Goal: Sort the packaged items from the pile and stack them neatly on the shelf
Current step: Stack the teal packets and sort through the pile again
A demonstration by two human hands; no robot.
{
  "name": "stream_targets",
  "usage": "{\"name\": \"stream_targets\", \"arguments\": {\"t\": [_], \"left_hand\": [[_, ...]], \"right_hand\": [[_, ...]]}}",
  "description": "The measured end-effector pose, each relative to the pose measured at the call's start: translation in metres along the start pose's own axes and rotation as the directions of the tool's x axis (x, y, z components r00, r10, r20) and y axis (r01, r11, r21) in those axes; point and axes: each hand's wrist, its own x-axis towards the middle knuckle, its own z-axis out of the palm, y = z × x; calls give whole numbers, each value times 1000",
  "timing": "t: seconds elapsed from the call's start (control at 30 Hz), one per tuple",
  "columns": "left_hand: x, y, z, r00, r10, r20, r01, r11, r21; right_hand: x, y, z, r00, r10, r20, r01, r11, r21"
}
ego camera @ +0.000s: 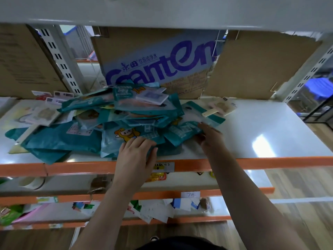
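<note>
Counted two hands, the left hand (137, 152) and the right hand (210, 136), and one heap of teal pouches (63, 141), overlapped too thickly for an exact tally but no fewer than eight. Logged three cardboard boxes (158, 58) along the back, two pale carded items (222, 105), one to each side of the heap, and one white flat box (153, 97) on top. Recorded three orange-fronted shelf levels (270, 162), two paper labels (190, 194) on their edges, and one tape roll (32, 183).

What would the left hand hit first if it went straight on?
The left hand rests on a teal pouch at the pile's front; going on, it likely pushes deeper into the pile.
</note>
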Motion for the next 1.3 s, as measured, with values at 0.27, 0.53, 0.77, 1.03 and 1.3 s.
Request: {"name": "stream_targets", "arguments": {"t": [0.27,0.53,0.77,1.03,1.3], "left_hand": [[-5,-4,-1,1000,-21,-7,21,1000,1],[-10,-42,-12,950,-286,-127,301,946,123],[10,-72,-13,775,-628,-70,629,777,-14],[27,-68,-15,725,-688,42,679,702,-214],[13,-52,-16,697,-682,223,664,495,-560]], "right_hand": [[-19,-7,-35,976,-217,-28,214,973,-83],[-37,-7,-62,970,-234,-58,202,922,-331],[-40,-3,-70,973,-232,15,223,916,-334],[-40,-6,-73,975,-221,5,211,925,-316],[-39,-19,-81,968,-250,-29,227,919,-322]]}}
